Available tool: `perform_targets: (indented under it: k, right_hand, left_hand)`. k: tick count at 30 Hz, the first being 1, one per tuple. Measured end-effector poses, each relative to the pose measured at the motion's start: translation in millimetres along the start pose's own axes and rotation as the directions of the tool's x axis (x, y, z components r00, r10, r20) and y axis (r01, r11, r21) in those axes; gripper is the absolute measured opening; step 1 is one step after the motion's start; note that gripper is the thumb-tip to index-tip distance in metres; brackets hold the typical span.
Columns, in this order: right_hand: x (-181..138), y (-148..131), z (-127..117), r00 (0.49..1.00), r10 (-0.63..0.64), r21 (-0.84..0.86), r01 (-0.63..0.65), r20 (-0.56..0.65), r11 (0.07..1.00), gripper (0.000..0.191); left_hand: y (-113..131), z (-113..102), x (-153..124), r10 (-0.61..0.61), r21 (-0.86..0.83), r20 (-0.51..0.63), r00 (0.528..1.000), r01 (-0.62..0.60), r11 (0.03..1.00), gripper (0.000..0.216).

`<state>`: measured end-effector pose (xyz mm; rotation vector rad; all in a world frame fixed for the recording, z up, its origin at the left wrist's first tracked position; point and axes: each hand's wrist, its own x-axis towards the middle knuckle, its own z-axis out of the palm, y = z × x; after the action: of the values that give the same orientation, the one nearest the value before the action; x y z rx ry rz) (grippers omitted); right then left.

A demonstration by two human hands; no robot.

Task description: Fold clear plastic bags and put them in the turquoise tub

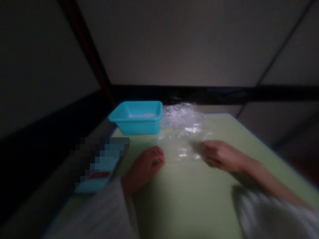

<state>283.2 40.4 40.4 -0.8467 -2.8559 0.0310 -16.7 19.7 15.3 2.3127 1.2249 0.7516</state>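
The crumpled clear plastic [183, 119] lies on the green counter [189, 199] between the left grip [148, 164] and the right grip [219, 155], both curled in at its near edges, though from where I stand I can't tell whether either pinches it, with a turquoise tub [139, 127] just beyond the left one.

Left hand [147, 162] and right hand [219, 154] apart, both with fingers curled inward.
The left wrist [126, 184] sits just behind its grip; the bare right forearm [271, 181] slants back and outward from the other grip, its fingertips blurred.
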Motion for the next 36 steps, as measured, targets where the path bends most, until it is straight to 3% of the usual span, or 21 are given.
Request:
perform_targets:
  k: [5,9,13,16,18,20,24,28,32,36]
  right_hand:
    - [-2.7,-16.9,-9.3,0.99,-0.009,0.189,-0.018,0.143,0.982,0.013]
    - [-12.9,-22.7,-15.2,0.968,0.004,0.341,-0.092,0.251,0.936,0.019]
    - [-21.1,-23.1,-22.8,0.961,-0.009,0.429,-0.114,0.276,0.896,0.017]
    - [-21.0,-24.7,-29.0,0.961,-0.047,0.515,-0.105,0.274,0.851,0.014]
    - [-18.4,-26.3,-31.7,0.965,-0.071,0.562,-0.086,0.252,0.823,0.009]
    - [-14.7,-27.2,-32.2,0.975,-0.075,0.59,-0.064,0.208,0.805,0.004]
    - [-7.8,-24.7,-26.8,0.99,-0.019,0.609,-0.072,0.142,0.79,0.008]
    - [-2.8,-19.7,-16.0,0.984,0.123,0.575,-0.176,0.13,0.799,0.012]
    - [1.8,-17.2,-6.6,0.957,0.271,0.504,-0.284,0.101,0.815,0.013]
    - [5.2,-18.7,-5.6,0.901,0.43,0.476,-0.357,-0.051,0.804,0.008]
  left_hand:
    - [-1.8,-5.2,-3.1,0.112,-0.008,0.148,0.983,-0.112,0.994,0.014]
    - [2.3,-14.0,-6.9,0.21,-0.061,0.293,0.933,-0.201,0.978,0.014]
    - [6.9,-22.6,-10.6,0.237,-0.113,0.419,0.877,-0.208,0.971,0.011]
    - [12.3,-22.1,-10.2,0.274,-0.189,0.339,0.9,-0.22,0.957,0.006]
    - [17.6,-16.9,-8.5,0.292,-0.231,0.222,0.93,-0.241,0.943,0.014]
    - [23.9,-9.5,-7.0,0.316,-0.203,0.181,0.931,-0.279,0.939,0.024]
    - [34.5,3.5,-8.1,0.389,-0.134,0.257,0.885,-0.366,0.921,0.039]
    - [37.9,9.2,-12.6,0.371,-0.108,0.312,0.875,-0.355,0.929,0.04]
    - [36.6,11.6,-16.0,0.34,-0.069,0.335,0.879,-0.337,0.939,0.035]
    - [36.5,13.1,-18.8,0.363,-0.06,0.319,0.875,-0.364,0.93,0.029]
